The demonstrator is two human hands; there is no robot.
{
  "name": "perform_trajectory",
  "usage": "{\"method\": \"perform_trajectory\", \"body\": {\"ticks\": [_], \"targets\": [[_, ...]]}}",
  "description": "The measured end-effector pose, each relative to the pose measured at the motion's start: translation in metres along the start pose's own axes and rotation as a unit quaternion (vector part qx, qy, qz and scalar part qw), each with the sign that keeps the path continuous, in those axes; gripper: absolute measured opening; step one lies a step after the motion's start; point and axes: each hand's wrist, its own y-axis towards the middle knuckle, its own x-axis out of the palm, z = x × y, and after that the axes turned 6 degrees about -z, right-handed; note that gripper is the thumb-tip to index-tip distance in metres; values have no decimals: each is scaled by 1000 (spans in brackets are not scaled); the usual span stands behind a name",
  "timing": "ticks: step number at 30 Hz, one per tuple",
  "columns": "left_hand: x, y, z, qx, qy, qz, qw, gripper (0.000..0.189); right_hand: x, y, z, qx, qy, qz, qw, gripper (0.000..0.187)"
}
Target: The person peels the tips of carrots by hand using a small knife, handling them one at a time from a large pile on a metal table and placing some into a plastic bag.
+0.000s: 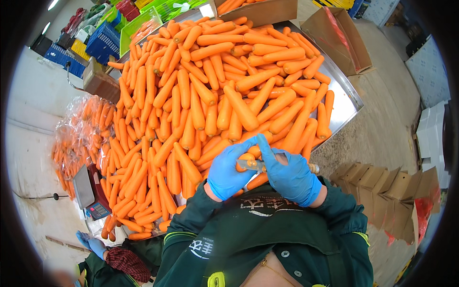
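Observation:
My left hand (228,171), in a blue glove, is closed around a carrot (246,156) whose rounded end faces me. In my blue-gloved right hand (291,176) is a knife (251,165), its blade lying across the carrot's end with orange bits stuck to it. The handle's end pokes out beyond my right palm. The two index fingers nearly meet above the carrot, and most of its length is hidden. Beneath and beyond both hands spreads a large heap of loose carrots (200,107) on a metal table (346,95).
Bagged carrots (80,132) and a weighing scale (91,195) stand at the left. A co-worker's gloved hand (91,244) shows at the lower left. Cardboard boxes (337,39) stand beyond the table's right corner, with more open cartons (387,197) on the floor at right. A green crate (140,28) sits behind.

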Motion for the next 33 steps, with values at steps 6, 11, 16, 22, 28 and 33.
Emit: {"method": "perform_trajectory", "body": {"ticks": [6, 11, 16, 22, 28, 33], "targets": [[3, -2, 2, 8, 118, 18, 993, 65, 9, 0, 0, 15, -10, 8, 1000, 78], [3, -5, 3, 39, 132, 39, 990, 64, 14, 1, 1, 20, 6, 4, 1000, 79], [-3, -7, 2, 49, 139, 34, 988, 62, 19, -4, 7, 24, 35, 11, 999, 80], [-5, -6, 5, 48, 151, 25, 987, 60, 16, -1, 7, 38, 35, -7, 999, 78], [-29, -19, 1, 25, 80, 71, 994, 49, 42, -5, 47, 149, 72, -25, 986, 68], [-134, -65, -65, -81, 325, 226, 915, 47, 54, -11, 71, 143, 111, 14, 983, 38]]}}
